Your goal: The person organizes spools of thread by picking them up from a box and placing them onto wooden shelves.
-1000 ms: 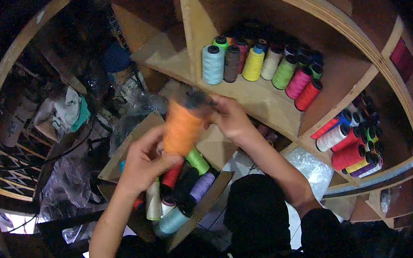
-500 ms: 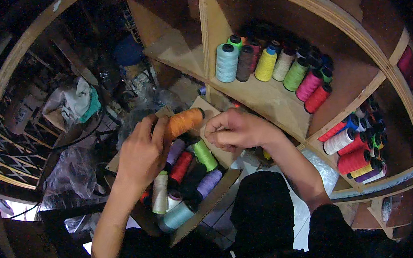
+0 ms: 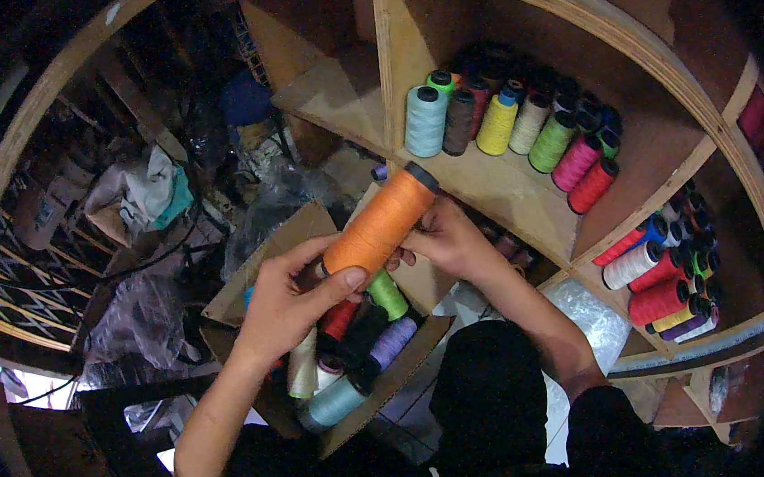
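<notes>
An orange spool of thread with a dark end cap is held up at a tilt over an open cardboard box. My left hand is closed round its lower end, thumb along the near side. Close behind the spool, my right hand has its fingers curled together, partly hidden by it. Whatever those fingers pinch cannot be made out. Inside the box lie spools: light green, red, purple, cream and pale blue.
A wooden shelf at the upper right carries a cluster of upright spools, with a light blue spool at its left end. More spools, including a white one, fill a lower compartment. Clear plastic wrap lies to the left.
The orange spool has swung upward and right, its capped end now nearer the shelf. My left hand has turned to hold it from below, and my right hand has moved behind it.
</notes>
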`<control>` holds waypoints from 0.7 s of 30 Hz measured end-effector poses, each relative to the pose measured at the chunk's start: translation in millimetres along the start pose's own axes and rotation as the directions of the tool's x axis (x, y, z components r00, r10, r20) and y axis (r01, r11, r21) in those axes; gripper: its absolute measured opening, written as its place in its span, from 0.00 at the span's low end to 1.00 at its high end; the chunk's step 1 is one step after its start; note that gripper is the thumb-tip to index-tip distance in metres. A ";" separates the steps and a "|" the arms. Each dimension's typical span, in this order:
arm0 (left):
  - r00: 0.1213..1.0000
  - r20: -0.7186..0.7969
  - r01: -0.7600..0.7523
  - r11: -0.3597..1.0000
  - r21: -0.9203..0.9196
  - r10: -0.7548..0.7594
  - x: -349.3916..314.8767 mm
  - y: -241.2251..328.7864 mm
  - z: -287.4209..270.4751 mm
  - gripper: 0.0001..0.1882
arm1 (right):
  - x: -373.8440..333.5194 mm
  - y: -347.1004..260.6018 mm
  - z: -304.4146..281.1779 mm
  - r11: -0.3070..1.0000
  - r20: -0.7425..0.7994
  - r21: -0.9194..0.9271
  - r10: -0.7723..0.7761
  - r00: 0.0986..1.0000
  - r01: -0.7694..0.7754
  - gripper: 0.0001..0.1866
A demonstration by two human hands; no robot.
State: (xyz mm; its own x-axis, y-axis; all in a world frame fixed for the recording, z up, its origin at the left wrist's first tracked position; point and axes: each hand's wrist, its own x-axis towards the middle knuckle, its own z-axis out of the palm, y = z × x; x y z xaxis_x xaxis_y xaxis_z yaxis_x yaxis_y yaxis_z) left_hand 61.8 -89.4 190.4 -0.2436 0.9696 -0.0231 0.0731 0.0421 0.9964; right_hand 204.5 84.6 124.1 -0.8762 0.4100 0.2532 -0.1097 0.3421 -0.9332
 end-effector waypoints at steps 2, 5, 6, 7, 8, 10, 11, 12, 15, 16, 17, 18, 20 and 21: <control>1.000 0.008 0.005 0.998 -0.057 -0.005 0.8 -4.1 -3.1 0.23 | -0.2 -11.9 1.7 0.984 0.035 0.170 0.045 0.998 -0.050 0.14; 1.000 -0.011 -0.027 0.996 -0.085 0.026 3.0 -7.2 -2.5 0.23 | -2.1 -8.6 1.9 0.938 -0.133 0.333 0.146 0.980 -0.094 0.15; 0.999 -0.023 -0.044 0.996 -0.084 0.042 3.3 -7.7 -1.9 0.23 | -3.4 -12.5 2.1 0.894 -0.157 0.442 0.163 0.974 -0.078 0.17; 0.999 -0.033 -0.039 0.997 -0.062 0.037 3.2 -8.1 -1.2 0.23 | -5.0 -21.6 2.9 0.834 -0.176 0.549 0.182 0.967 -0.057 0.20; 0.999 -0.043 -0.033 0.999 -0.041 0.032 2.8 -8.5 -0.8 0.23 | -5.4 -28.3 3.8 0.762 -0.193 0.647 0.204 0.960 -0.032 0.23; 0.998 -0.053 -0.020 1.000 -0.019 0.019 3.5 -9.2 0.7 0.23 | -1.4 -34.5 7.1 0.846 -0.133 0.530 0.014 0.991 0.059 0.27; 0.999 -0.053 -0.012 1.000 -0.018 0.011 4.2 -9.8 1.4 0.23 | 0.3 -36.4 8.5 0.876 -0.095 0.469 -0.076 0.993 0.112 0.30; 0.999 -0.053 -0.004 1.000 -0.017 0.003 4.8 -10.3 2.0 0.23 | 1.3 -37.3 9.9 0.906 -0.082 0.419 -0.022 0.996 0.054 0.31; 0.998 -0.060 0.027 1.000 0.014 -0.026 7.4 -9.6 6.9 0.23 | 1.6 -33.3 3.5 0.946 -0.059 0.321 0.066 0.996 -0.044 0.34; 0.998 -0.044 0.032 0.998 -0.052 -0.035 7.3 -10.2 7.5 0.23 | 0.0 -32.6 0.9 0.938 -0.034 0.339 0.087 0.996 -0.071 0.34; 0.999 -0.024 0.040 0.992 -0.118 -0.043 6.6 -11.5 7.2 0.23 | -2.0 -32.4 -1.0 0.929 -0.011 0.357 0.109 0.994 -0.098 0.33; 0.999 -0.003 0.051 0.982 -0.182 -0.052 6.7 -12.5 7.6 0.23 | -4.4 -32.3 -2.5 0.919 0.012 0.374 0.131 0.991 -0.126 0.32; 0.997 0.045 0.078 0.972 -0.223 -0.070 7.3 -14.5 7.7 0.23 | -7.9 -30.8 -2.9 0.917 0.011 0.379 0.128 0.992 -0.122 0.33; 0.993 0.079 0.103 0.953 -0.286 -0.084 9.0 -18.5 7.7 0.23 | -9.6 -29.8 -5.3 0.927 0.014 0.358 0.118 0.993 -0.115 0.33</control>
State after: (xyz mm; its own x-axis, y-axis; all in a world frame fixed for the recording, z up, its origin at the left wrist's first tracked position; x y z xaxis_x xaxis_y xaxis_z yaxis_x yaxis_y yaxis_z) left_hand 65.7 -79.6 171.1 -0.1717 0.9787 -0.1128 -0.2325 0.0710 0.9700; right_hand 218.7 74.9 150.9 -0.8894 0.4358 0.1377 -0.1685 -0.0326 -0.9852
